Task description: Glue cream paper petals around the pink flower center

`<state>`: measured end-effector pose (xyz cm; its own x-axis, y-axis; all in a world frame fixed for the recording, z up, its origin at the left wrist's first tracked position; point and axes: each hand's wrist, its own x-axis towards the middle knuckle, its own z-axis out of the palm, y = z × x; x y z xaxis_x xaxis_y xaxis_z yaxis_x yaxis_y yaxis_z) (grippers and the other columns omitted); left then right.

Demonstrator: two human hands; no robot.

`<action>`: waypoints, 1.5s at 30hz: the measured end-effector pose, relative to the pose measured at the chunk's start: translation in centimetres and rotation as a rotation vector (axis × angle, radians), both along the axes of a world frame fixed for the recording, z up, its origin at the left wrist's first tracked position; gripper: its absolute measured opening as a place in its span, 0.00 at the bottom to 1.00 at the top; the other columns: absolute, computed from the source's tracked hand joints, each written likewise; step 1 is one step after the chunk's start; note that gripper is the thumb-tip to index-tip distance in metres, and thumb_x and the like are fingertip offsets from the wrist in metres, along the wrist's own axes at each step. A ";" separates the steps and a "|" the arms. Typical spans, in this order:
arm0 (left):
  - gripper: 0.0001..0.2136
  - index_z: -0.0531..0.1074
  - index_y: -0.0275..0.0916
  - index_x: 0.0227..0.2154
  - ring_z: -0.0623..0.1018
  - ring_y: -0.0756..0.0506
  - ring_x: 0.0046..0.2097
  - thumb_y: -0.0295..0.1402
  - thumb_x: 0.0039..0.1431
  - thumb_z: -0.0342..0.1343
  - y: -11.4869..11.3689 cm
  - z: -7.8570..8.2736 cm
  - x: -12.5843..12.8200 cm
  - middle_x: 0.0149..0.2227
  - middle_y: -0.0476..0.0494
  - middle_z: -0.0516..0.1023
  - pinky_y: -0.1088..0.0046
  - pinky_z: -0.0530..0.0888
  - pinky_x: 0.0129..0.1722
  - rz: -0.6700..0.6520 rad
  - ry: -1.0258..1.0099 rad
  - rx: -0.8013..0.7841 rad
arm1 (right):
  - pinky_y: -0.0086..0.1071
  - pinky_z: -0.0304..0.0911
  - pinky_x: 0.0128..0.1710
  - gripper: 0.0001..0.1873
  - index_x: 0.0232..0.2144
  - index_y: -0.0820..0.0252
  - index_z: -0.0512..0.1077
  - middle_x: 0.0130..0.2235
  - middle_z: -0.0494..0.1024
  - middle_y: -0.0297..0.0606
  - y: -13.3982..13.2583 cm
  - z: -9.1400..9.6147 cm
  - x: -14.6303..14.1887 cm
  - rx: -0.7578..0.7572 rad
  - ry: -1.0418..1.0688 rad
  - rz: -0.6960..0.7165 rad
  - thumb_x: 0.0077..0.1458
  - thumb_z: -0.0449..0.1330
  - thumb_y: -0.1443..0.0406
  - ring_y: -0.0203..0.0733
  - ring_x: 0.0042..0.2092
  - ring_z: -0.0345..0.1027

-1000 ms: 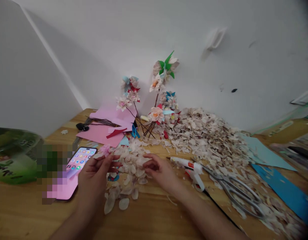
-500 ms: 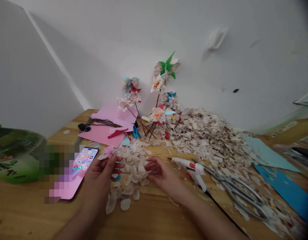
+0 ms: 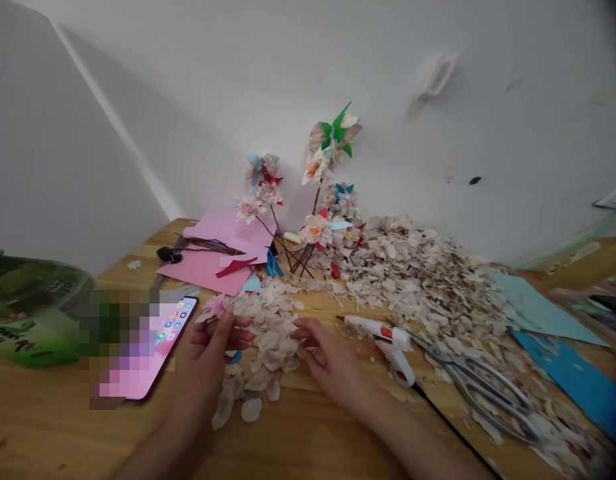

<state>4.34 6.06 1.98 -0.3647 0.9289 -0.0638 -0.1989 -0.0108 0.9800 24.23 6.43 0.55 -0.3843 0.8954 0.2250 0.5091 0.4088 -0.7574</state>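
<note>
My left hand (image 3: pixel 208 353) pinches a small pink and white flower (image 3: pixel 215 307) between thumb and fingertips, just right of a lit phone (image 3: pixel 161 340). My right hand (image 3: pixel 328 357) rests palm down with fingers curled on a small heap of pale petal-like husks (image 3: pixel 265 340) between the two hands. Whether its fingers hold a husk I cannot make out. A few loose husks (image 3: pixel 238 407) lie nearer to me on the wooden table (image 3: pixel 63 427).
A white glue gun (image 3: pixel 385 337) and steel scissors (image 3: pixel 481 393) lie right of my right hand. Behind them spreads a large husk pile (image 3: pixel 418 273). Finished flowers on stems (image 3: pixel 313 193) stand by the wall beside pink paper (image 3: pixel 213 257). Blue paper (image 3: pixel 573 380) lies right, a green bag (image 3: pixel 23 313) left.
My right hand has slid a little right and down over the small husk heap. My left hand has shifted slightly right with the flower. The view moved a bit.
</note>
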 end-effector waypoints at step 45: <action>0.09 0.72 0.37 0.29 0.77 0.51 0.28 0.39 0.50 0.58 1.3 2.9 -2.4 0.33 0.47 0.78 0.81 0.75 0.26 0.309 0.012 0.194 | 0.41 0.55 0.47 0.23 0.47 0.63 0.66 0.41 0.72 0.45 2.8 2.2 -5.0 0.262 -0.482 0.146 0.45 0.59 0.68 0.49 0.46 0.59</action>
<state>1.89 7.31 4.87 -0.6295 0.7693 0.1092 -0.1456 -0.2548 0.9560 19.24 9.20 2.74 -0.6142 0.7631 0.2009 0.6961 0.6439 -0.3177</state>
